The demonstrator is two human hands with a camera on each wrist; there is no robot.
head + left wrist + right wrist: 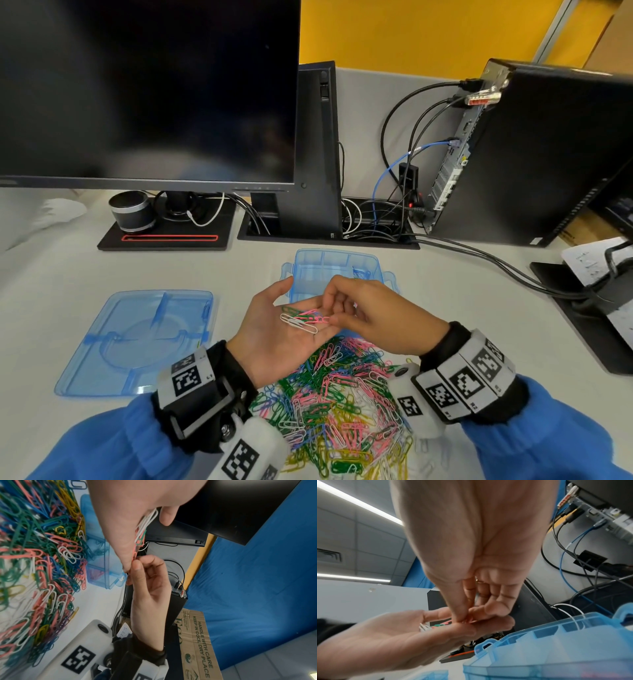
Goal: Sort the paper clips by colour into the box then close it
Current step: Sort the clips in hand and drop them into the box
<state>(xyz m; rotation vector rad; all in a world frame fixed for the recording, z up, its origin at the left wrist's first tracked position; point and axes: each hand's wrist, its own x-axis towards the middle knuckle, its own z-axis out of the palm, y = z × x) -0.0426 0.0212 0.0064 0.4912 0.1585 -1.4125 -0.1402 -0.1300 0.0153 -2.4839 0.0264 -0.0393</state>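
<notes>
Pink clip (pixel 317 319), apparently, pinched by right hand (pixel 371 317) fingers (pixel 334 310) off the flat left hand (pixel 284 329), serving as tray near the box (pixel 337 270).

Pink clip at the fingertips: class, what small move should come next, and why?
Probably lift the pink clip off the left hand and carry it to the open box. The right hand already pinches it, while white and green clips still lie on the palm.

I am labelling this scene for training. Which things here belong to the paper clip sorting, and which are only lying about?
Belong to the job:
paper clip pile
clips on the left hand
pink clip pinched by the right hand
blue compartment box
box lid

Lying about:
monitor
small speaker
desktop computer
cables
</notes>
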